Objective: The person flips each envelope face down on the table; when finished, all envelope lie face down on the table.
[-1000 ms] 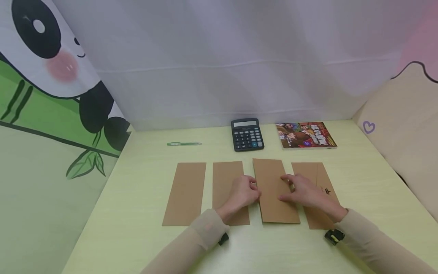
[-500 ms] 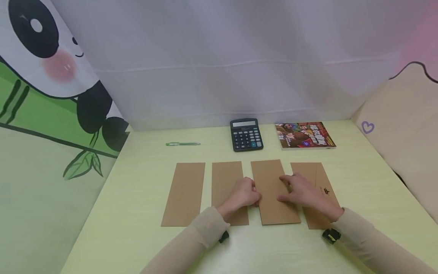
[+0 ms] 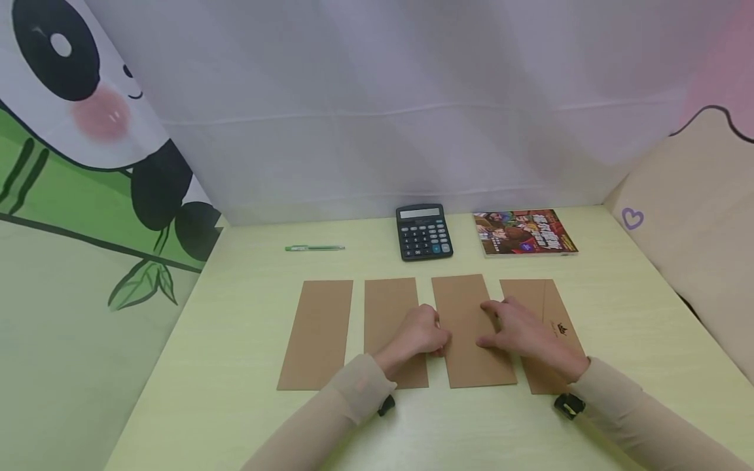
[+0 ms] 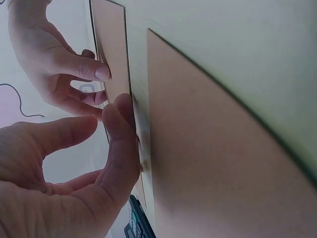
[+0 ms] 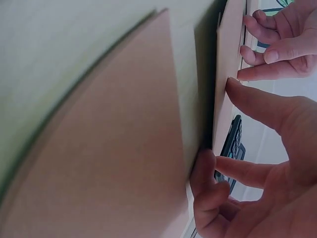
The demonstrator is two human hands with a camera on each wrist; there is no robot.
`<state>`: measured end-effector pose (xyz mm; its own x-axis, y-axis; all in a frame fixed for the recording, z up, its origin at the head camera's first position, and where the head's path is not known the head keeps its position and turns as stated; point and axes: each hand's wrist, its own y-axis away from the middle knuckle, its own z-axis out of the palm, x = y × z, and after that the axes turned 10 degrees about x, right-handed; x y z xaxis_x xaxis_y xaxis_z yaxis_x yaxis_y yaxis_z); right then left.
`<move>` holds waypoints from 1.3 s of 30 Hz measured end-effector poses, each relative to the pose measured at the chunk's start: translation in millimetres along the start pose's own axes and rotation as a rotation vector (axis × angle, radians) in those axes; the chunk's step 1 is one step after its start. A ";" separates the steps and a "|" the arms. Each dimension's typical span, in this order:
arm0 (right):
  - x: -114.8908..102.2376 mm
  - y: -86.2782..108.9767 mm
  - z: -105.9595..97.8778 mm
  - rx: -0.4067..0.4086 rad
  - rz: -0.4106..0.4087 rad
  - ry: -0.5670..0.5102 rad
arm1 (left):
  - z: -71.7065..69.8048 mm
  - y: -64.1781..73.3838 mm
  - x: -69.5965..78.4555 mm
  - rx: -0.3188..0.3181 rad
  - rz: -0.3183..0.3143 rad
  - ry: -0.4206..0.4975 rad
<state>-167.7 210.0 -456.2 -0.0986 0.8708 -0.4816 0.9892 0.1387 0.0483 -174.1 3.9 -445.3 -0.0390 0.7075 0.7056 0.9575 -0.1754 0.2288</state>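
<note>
Both hands are at the third brown kraft-paper envelope (image 3: 465,363) in a row on the table. My left hand (image 3: 415,333) has bent fingers against its left edge; in the left wrist view the thumb (image 4: 74,133) stands apart from them. From the right, my right hand (image 3: 521,330) holds the opposite edge, thumb on the top face. In the right wrist view a curled finger (image 5: 204,168) is tucked at that edge, with a dark shadow below it. The second envelope (image 3: 385,301) lies partly under the left forearm, the fourth envelope (image 3: 533,294), with a crown print, partly under the right hand.
Farthest left in the row lies another envelope (image 3: 315,333). Along the back of the table (image 3: 224,327) are a green pen (image 3: 315,248), a black calculator (image 3: 424,232) and a colourful book (image 3: 525,232). A white curtain (image 3: 353,163) hangs behind them.
The third envelope has shifted slightly left and toward the person and sits flatter than a second ago. Both hands have kept nearly the same place; the last half second shows almost no motion.
</note>
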 end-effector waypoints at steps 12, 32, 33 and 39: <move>8.5 3.4 -8.4 0.026 0.003 -0.049 | 0.0 -1.5 2.3 0.008 0.043 0.022; 76.6 28.0 -55.1 0.038 0.035 -0.040 | 32.1 -6.0 30.3 0.024 0.310 0.014; 80.6 29.2 -57.6 0.037 0.046 -0.030 | 34.6 -6.5 32.7 0.022 0.312 0.007; 94.4 31.8 -64.6 0.023 0.075 0.008 | 47.4 -10.2 46.2 0.020 0.309 -0.058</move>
<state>-152.5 327.1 -443.6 -0.0249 0.8822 -0.4702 0.9961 0.0619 0.0634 -172.1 70.8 -446.8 0.2702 0.6606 0.7004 0.9271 -0.3748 -0.0041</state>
